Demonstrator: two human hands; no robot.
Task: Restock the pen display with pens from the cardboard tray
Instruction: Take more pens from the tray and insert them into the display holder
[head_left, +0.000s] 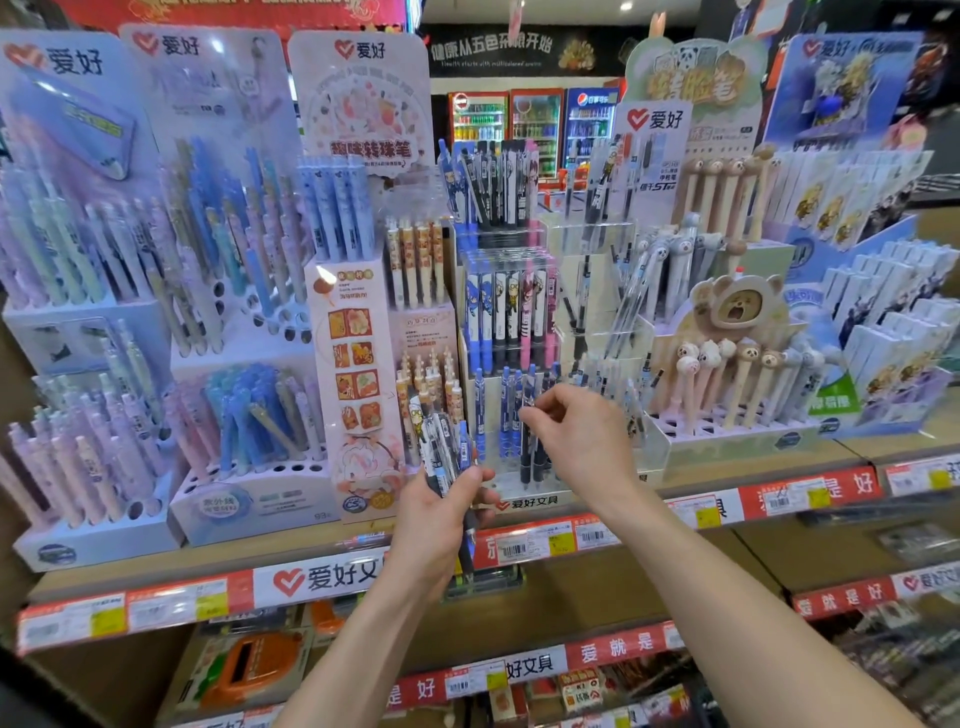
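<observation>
My left hand (441, 512) grips a bunch of pens (441, 447) with blue, black and white printed barrels, held upright in front of the shelf edge. My right hand (576, 436) reaches to the bottom row of the clear tiered pen display (514, 488), its thumb and fingers pinched on the top of a dark pen (527, 452) that stands in a slot there. The display's upper tiers hold more character pens (506, 306). The cardboard tray is not in view.
Pastel pen stands (104, 395) fill the shelf to the left, a pink stand (363, 395) is right beside my left hand, and bear-topped pens (727, 384) stand to the right. Red price-tag rails (545, 540) edge the shelves; lower shelves hold packaged stationery.
</observation>
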